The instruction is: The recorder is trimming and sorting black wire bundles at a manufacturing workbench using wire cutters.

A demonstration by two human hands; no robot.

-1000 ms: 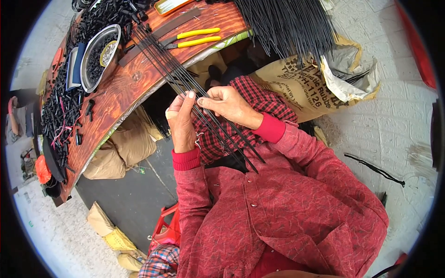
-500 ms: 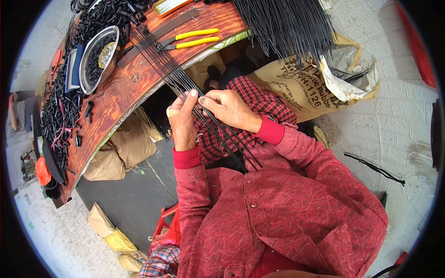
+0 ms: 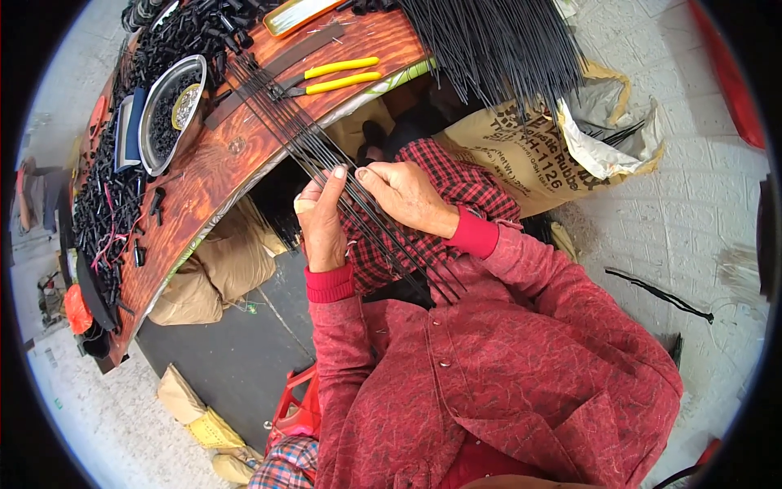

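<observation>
My left hand (image 3: 324, 222) is closed around a loose bundle of thin black rods (image 3: 281, 122), its thumb lying on top of them. Close beside it, my right hand (image 3: 411, 197) pinches rods of the same bundle between thumb and curled fingers; the fingertips are partly hidden. The rods run slantwise, their far ends over the wooden table (image 3: 183, 208) and their near ends fanned in front of my red jacket. Just beyond the bundle lie pliers with yellow handles (image 3: 346, 82), beside a flat dark strip (image 3: 305, 53) that the rods cross.
Black tubular pieces (image 3: 98, 196) heap along the table's left side. An oval metal tray (image 3: 144, 134) holds small black parts and a dish of silvery bits (image 3: 186, 106). More black rods (image 3: 489, 49) overhang the table's right end, above a brown sack (image 3: 481, 151).
The rods' near ends have spread apart a little, and my right hand has shifted slightly along the bundle. Both hands still grip it.
</observation>
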